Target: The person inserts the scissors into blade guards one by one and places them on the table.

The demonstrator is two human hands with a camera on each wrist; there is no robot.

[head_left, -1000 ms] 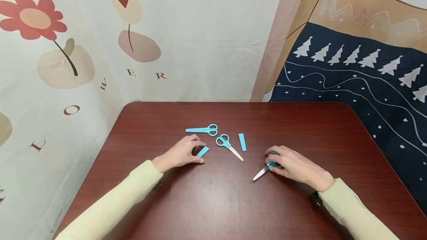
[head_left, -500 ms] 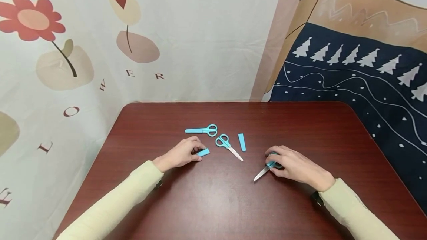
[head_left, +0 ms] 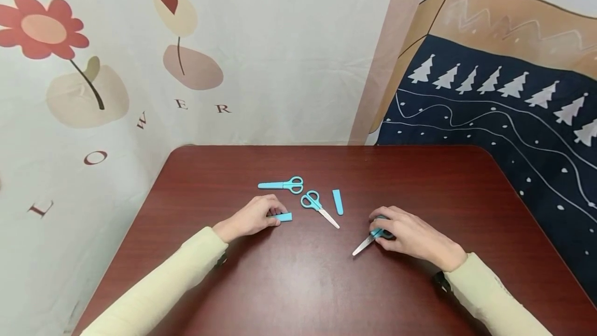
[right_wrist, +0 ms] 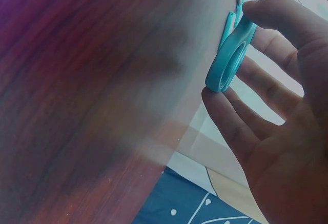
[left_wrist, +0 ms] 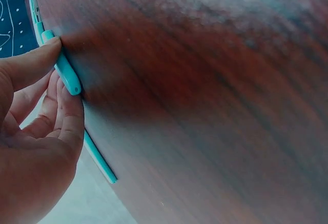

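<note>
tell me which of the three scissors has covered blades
The leftmost scissors, farthest back: a blue sheath covers their blades, while the middle scissors and the held scissors show bare metal.

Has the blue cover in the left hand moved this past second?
Yes: the cover turned clockwise in the head view, now nearly parallel to the sheathed scissors.

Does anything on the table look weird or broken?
Nothing looks broken. One odd bit: the middle scissors lie with bare blades, a loose cover beside them, while the far scissors have theirs covered.
</note>
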